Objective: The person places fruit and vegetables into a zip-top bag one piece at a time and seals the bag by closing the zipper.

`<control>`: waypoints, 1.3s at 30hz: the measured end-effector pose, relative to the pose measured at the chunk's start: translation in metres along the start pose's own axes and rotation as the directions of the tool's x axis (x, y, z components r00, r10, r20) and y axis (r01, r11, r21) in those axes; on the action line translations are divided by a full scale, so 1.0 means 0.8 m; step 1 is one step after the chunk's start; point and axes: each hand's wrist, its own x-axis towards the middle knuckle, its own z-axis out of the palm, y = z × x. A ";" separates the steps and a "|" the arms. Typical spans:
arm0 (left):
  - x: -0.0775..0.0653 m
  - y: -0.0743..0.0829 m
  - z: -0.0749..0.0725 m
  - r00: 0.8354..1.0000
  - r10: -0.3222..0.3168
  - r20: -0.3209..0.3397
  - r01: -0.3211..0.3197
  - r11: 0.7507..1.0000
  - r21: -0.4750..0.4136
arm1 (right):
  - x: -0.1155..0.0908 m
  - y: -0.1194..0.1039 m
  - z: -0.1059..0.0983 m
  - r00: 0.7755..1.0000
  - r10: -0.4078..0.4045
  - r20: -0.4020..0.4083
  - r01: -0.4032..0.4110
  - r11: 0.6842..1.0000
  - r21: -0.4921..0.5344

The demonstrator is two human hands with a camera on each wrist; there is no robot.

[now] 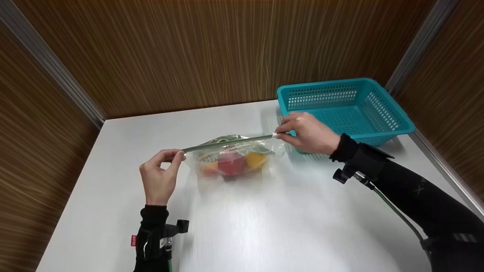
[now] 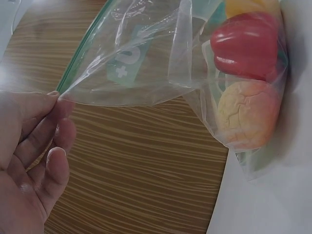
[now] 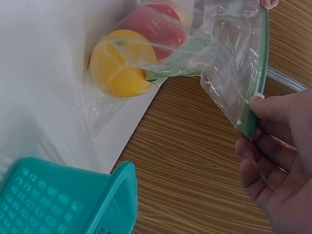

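Note:
A clear zip bag (image 2: 146, 92) with a green zip strip (image 1: 230, 142) stands on the white table, its top edge stretched between both hands. Inside are a red bell pepper (image 2: 246, 46), a peach-coloured round fruit (image 2: 248, 114) and a yellow-orange fruit (image 3: 122, 63). At the strip's left end, my left hand (image 1: 160, 175) pinches the corner between thumb and forefinger. My right hand (image 1: 308, 132) pinches the strip near its other end, thumb at a small white slider (image 3: 259, 95). The strip looks pressed together along the length that shows.
A teal plastic basket (image 1: 346, 134) with perforated sides stands at the table's back right, just behind my right hand. Wood-grain panels (image 1: 189, 56) rise behind the white table (image 1: 242, 226) and on both sides.

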 end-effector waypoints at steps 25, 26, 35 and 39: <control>0.008 -0.043 -0.006 0.996 0.052 0.078 -0.051 0.999 -0.011 | -0.023 0.011 -0.001 0.997 0.069 -0.020 -0.070 0.998 -0.008; 0.009 -0.044 -0.007 0.994 0.053 0.094 -0.053 0.999 -0.001 | -0.024 0.011 0.000 0.997 0.070 -0.023 -0.070 0.998 -0.010; 0.009 -0.048 -0.006 0.980 0.020 0.198 -0.048 0.989 0.140 | -0.037 0.008 0.018 0.993 0.107 -0.038 -0.107 0.994 0.008; 0.009 -0.050 -0.005 0.972 -0.023 0.234 -0.030 0.975 0.221 | -0.041 0.006 0.029 0.988 0.149 -0.033 -0.149 0.989 0.009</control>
